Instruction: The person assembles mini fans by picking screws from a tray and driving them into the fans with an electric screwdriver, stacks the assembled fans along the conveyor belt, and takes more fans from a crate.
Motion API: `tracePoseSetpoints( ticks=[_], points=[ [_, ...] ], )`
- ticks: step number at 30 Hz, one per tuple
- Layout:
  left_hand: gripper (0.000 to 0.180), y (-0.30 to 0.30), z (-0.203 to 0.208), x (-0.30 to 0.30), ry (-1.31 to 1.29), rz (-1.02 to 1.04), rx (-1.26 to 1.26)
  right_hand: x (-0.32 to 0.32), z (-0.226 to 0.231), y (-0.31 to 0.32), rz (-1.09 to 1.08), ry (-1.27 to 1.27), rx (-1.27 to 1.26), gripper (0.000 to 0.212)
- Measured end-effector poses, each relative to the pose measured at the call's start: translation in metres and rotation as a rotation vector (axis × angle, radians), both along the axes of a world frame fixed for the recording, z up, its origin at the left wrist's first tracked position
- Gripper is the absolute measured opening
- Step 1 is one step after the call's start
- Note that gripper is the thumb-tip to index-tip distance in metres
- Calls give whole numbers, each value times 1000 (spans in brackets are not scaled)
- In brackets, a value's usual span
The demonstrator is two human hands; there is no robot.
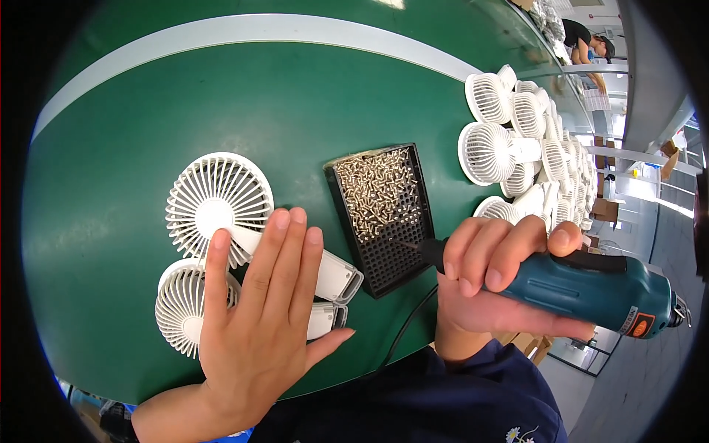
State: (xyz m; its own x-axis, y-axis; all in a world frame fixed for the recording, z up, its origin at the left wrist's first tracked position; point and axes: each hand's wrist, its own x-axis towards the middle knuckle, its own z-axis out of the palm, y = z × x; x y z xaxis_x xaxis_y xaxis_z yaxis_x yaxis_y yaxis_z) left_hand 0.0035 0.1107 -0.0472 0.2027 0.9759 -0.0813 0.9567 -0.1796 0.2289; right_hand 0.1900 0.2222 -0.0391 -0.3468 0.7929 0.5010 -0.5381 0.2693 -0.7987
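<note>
My left hand [262,310] lies open and flat, palm down, across the handles of two white handheld fans [214,244] lying near-left on the green tabletop [111,148]. My right hand [491,277] grips a teal electric screwdriver [591,288], its bit touching the black screw tray [384,214]. Small metal screws [373,188] fill that tray's far half. More white fans [517,140] pile up far right.

I see my two bare hands, the left hand [258,325] and the right hand [491,277]. My top [458,402] is dark blue with a tiny white flower.
</note>
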Motion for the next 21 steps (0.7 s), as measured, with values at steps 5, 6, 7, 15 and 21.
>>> tracePoseSetpoints(
  ticks=[5, 6, 7, 15, 21],
  points=[
    [94, 0, 1, 1, -14, 0, 8, -3, 2, 0, -5, -52, 34, 79],
    [94, 0, 1, 1, -20, 6, 3, -5, 2, 1, -4, -94, 80, 75],
    [94, 0, 1, 1, -18, 9, 7, -5, 3, 1, -1, -92, 84, 75],
    [96, 0, 3, 1, -86, 30, 15, -15, 40, -27, -56, 99, 5, 52],
    [95, -3, 0, 1, -98, 52, 15, -22, 23, -42, 250, 10, 95, 19]
  ],
)
